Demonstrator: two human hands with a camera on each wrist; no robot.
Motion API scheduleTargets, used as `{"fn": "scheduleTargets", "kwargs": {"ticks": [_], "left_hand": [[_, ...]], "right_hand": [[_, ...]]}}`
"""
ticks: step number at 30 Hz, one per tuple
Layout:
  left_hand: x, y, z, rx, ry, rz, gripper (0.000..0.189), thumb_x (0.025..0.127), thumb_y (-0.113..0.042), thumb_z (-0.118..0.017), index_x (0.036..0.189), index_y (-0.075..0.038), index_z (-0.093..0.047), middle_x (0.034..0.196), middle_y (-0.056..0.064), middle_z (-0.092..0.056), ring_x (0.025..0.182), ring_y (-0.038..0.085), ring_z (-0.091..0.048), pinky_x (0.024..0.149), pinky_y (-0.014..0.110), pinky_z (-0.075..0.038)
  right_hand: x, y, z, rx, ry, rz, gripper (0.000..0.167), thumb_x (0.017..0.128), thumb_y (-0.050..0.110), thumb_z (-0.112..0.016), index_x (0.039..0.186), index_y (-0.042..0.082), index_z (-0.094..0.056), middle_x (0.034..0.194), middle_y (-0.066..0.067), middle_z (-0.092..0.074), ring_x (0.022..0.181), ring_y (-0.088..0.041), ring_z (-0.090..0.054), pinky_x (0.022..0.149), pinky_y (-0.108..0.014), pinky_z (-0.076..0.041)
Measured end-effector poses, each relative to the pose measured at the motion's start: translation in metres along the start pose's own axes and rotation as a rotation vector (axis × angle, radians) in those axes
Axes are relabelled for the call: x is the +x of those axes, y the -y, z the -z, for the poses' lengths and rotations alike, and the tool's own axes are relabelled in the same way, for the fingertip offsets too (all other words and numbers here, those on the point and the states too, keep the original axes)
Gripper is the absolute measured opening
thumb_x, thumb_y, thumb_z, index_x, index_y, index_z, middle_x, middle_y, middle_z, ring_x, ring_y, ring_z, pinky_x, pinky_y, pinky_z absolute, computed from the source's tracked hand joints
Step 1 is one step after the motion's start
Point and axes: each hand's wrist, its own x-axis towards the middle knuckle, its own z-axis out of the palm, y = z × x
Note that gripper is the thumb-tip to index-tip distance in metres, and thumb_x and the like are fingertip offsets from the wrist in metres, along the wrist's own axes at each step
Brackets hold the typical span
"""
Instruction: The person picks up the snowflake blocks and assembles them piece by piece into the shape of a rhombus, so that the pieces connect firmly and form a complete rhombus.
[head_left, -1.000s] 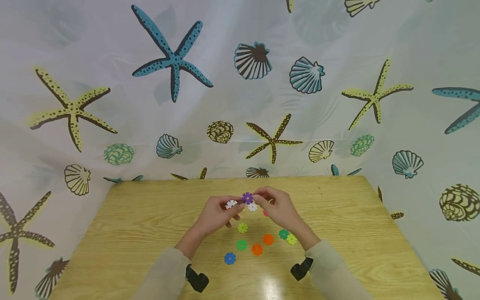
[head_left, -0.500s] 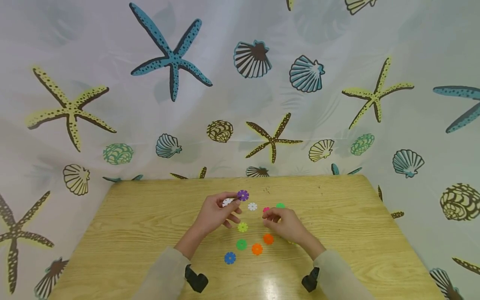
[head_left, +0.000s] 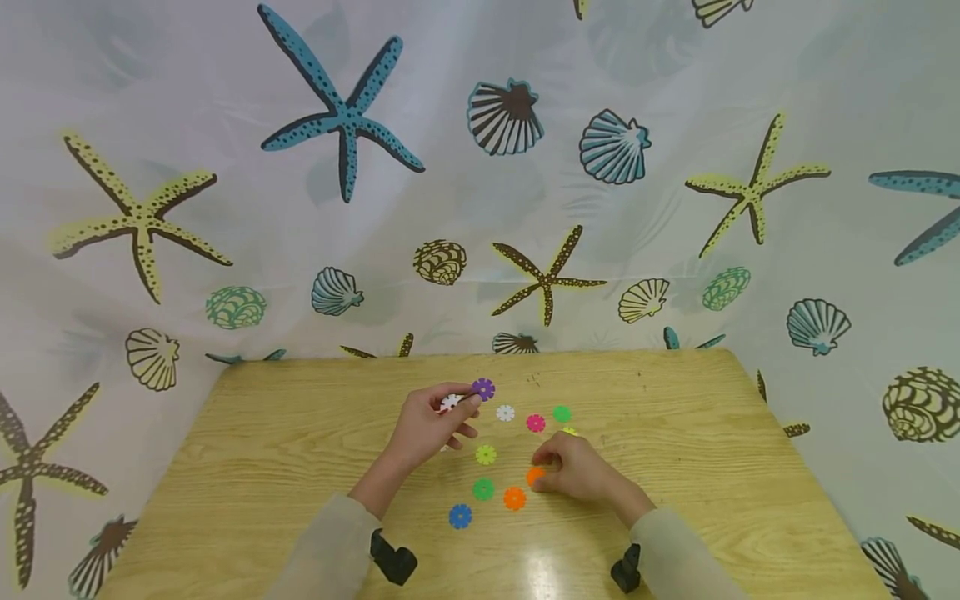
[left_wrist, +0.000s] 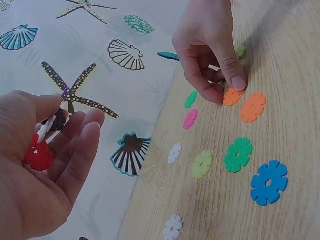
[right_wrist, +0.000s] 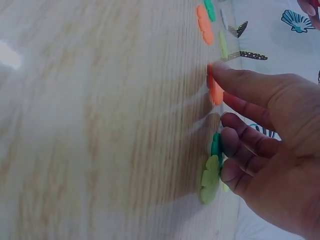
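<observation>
My left hand (head_left: pixel 429 423) pinches a small linked cluster of notched plastic building discs, held up over the table. A purple disc (head_left: pixel 483 389) sticks out past the fingertips. Behind it is a white disc (head_left: pixel 450 402). The left wrist view also shows a red disc (left_wrist: pixel 39 157) and a black disc (left_wrist: pixel 56 121) in the cluster. Low over the table, my right hand (head_left: pixel 579 468) has thumb and forefinger on the edges of an orange disc (left_wrist: pixel 232 98). Below its other fingers, the right wrist view shows a dark green disc (right_wrist: pixel 216 147) and a yellow-green disc (right_wrist: pixel 210 181).
Loose discs lie around on the wooden table (head_left: pixel 300 467): a second orange disc (head_left: pixel 514 498), a blue disc (head_left: pixel 461 517), a green disc (head_left: pixel 483 489), a yellow disc (head_left: pixel 486 455), a white one and a pink disc (head_left: pixel 536 423). A patterned cloth (head_left: pixel 450 192) hangs behind.
My right hand has let go of the purple disc, drawn back toward me and come down on the orange disc. The left hand has shifted slightly left, keeping the cluster.
</observation>
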Motion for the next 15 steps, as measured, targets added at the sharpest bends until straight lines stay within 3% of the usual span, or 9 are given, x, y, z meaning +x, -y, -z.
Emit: {"fn": "scheduleTargets", "kwargs": {"ticks": [8,15], "left_hand": [[-0.0008,-0.0012,0.0008,0.003,-0.032,-0.007,0.037,0.103,-0.021,-0.07,0.134,0.0,-0.068,0.113,0.025,-0.076,0.084,0.035,-0.08,0.061,0.029,-0.064],[-0.0027,-0.0023,0.0017,0.008,-0.035,-0.023,0.034,0.104,-0.021,-0.069,0.131,0.0,-0.069,0.112,0.021,-0.076,0.083,0.031,-0.081,0.062,0.031,-0.065]], "right_hand": [[0.0003,0.0052,-0.0016,-0.058,-0.014,0.008,0.022,0.089,0.017,-0.086,0.103,0.005,-0.075,0.097,-0.003,-0.064,0.089,-0.016,-0.056,0.08,-0.027,-0.049],[0.0011,0.0099,-0.0023,0.01,0.008,-0.002,0.017,0.092,0.01,-0.081,0.103,0.007,-0.068,0.094,-0.002,-0.067,0.085,-0.014,-0.056,0.074,-0.024,-0.049]]}}
